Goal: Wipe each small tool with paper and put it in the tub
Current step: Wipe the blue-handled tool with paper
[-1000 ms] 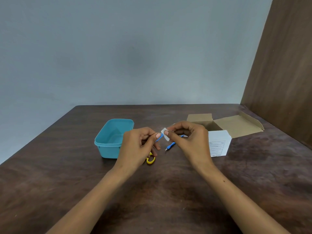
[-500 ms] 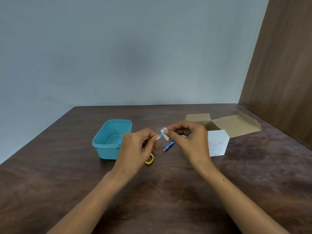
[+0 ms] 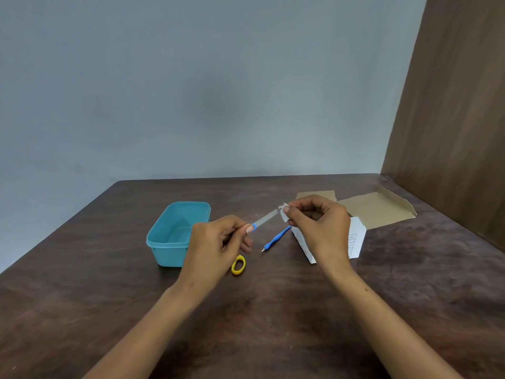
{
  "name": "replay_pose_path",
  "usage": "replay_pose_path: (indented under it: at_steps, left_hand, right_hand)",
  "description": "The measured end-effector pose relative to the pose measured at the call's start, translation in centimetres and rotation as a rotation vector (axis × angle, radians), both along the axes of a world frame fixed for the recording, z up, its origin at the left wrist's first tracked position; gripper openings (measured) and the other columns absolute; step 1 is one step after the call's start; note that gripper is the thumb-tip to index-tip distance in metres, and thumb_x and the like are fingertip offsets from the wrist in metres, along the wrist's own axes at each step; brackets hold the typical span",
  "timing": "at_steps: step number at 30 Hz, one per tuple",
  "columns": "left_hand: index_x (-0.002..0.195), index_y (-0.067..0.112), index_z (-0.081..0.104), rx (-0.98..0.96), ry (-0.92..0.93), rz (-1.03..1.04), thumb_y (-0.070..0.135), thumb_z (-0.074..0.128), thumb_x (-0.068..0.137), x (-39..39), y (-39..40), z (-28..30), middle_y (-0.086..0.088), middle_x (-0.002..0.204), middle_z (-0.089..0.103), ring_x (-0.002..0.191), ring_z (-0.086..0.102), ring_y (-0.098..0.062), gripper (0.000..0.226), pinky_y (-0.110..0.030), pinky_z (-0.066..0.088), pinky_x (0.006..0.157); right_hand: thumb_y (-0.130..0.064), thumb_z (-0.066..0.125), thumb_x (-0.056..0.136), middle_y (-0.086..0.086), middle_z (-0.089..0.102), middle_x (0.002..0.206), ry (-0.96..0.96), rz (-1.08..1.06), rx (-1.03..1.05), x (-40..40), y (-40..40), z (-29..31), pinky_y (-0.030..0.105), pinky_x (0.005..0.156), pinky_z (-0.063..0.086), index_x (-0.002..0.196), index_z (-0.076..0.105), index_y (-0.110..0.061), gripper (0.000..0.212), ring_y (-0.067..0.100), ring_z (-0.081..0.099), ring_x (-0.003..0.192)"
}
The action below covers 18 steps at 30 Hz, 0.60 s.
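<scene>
From my seat at the feed, both forearms reach in from the bottom edge over the dark wooden table [image 3: 273, 324]. My left hand [image 3: 216, 250] is closed in a pinch, thumb and forefinger on the blue handle end of a slim tool [image 3: 263, 221] whose pale, flat blade runs up and to the right, clear of the table. My right hand [image 3: 319, 228] is also closed in a pinch: its fingertips squeeze a small scrap of white paper [image 3: 283, 213] around the far tip of that blade, so the tool spans the gap between the two hands.

Just below and right of the left hand's knuckles, a yellow loop [image 3: 238, 265] lies on the table; the rest of that item is hidden under the hand, so I cannot tell what it is. Between the hands and a little nearer the right one, a blue-handled pick [image 3: 276, 239] rests flat on the wood, its fine metal point aimed toward me. Under and behind the right hand lies a white printed sheet [image 3: 355, 239], partly covered by the wrist.

Touching distance to the left of the left hand stands the teal tub [image 3: 175, 247], open-topped, with nothing visible inside. Farther off, beyond the right hand, an opened brown cardboard box [image 3: 377, 212] lies flattened near the wooden panel [image 3: 451, 132].
</scene>
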<state>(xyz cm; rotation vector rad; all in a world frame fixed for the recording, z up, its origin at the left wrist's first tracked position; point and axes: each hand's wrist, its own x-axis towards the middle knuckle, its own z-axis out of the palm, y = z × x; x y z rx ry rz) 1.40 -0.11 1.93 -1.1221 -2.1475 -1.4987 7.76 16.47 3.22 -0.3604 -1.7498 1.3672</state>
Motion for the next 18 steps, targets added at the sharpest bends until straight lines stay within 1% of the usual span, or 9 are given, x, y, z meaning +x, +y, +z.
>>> replay_pose_path:
  at_steps: [3, 5, 9, 11, 15, 18]
  left_hand:
    - [0.083, 0.009, 0.071, 0.009, -0.015, 0.022, 0.011, 0.064, 0.086, 0.0, 0.0, 0.3, 0.004, 0.064, 0.07, 0.057, 0.068, -0.003, 0.008, -0.017, 0.056, 0.057]
    - [0.082, 0.01, 0.072, 0.017, -0.021, 0.03, 0.012, 0.064, 0.086, 0.0, 0.0, 0.4, 0.004, 0.064, 0.07, 0.058, 0.068, -0.003, 0.008, -0.019, 0.057, 0.058]
    - [0.082, 0.013, 0.072, 0.017, -0.017, 0.06, 0.013, 0.065, 0.086, 0.1, -0.1, 0.5, 0.008, 0.063, 0.07, 0.059, 0.068, -0.002, 0.008, -0.019, 0.057, 0.06]
    - [0.08, 0.013, 0.072, 0.021, -0.012, 0.077, 0.013, 0.066, 0.086, 0.1, -0.1, 0.6, 0.008, 0.063, 0.07, 0.06, 0.068, -0.001, 0.009, -0.019, 0.057, 0.06]
    - [0.074, 0.011, 0.072, 0.036, -0.028, 0.109, 0.012, 0.066, 0.086, 0.0, -0.3, 0.9, 0.005, 0.06, 0.07, 0.058, 0.068, -0.003, 0.012, -0.017, 0.055, 0.06]
    - [0.075, 0.011, 0.072, 0.024, -0.065, 0.124, 0.012, 0.066, 0.086, -0.1, -0.5, 1.2, 0.003, 0.061, 0.07, 0.059, 0.068, -0.004, 0.013, -0.015, 0.054, 0.06]
  right_hand:
    - [-0.008, 0.076, 0.075, -0.004, 0.069, 0.066, 0.021, -0.028, 0.017, 0.0, 0.0, -0.1, 0.027, 0.065, 0.057, 0.068, 0.067, -0.021, 0.017, 0.016, 0.069, 0.065]
    - [-0.009, 0.076, 0.075, -0.004, 0.069, 0.067, 0.036, -0.043, 0.037, -0.1, -0.2, -0.2, 0.025, 0.065, 0.056, 0.069, 0.067, -0.021, 0.016, 0.015, 0.068, 0.067]
    - [-0.012, 0.075, 0.077, -0.009, 0.069, 0.073, 0.002, -0.035, 0.132, -0.2, -0.9, -0.5, 0.01, 0.063, 0.049, 0.073, 0.067, -0.019, 0.012, 0.002, 0.064, 0.07]
    - [-0.014, 0.075, 0.077, -0.01, 0.069, 0.075, -0.025, -0.023, 0.182, -0.2, -1.3, -0.7, 0.006, 0.063, 0.046, 0.074, 0.067, -0.019, 0.01, 0.0, 0.063, 0.074]
    - [-0.013, 0.074, 0.077, -0.01, 0.067, 0.07, -0.023, 0.011, 0.256, -0.3, -1.7, -1.1, 0.005, 0.061, 0.043, 0.07, 0.066, -0.019, 0.012, 0.001, 0.062, 0.072]
    - [-0.011, 0.074, 0.077, -0.005, 0.068, 0.07, -0.03, 0.046, 0.269, -0.3, -2.0, -1.2, 0.005, 0.057, 0.042, 0.07, 0.067, -0.015, 0.011, 0.003, 0.062, 0.07]
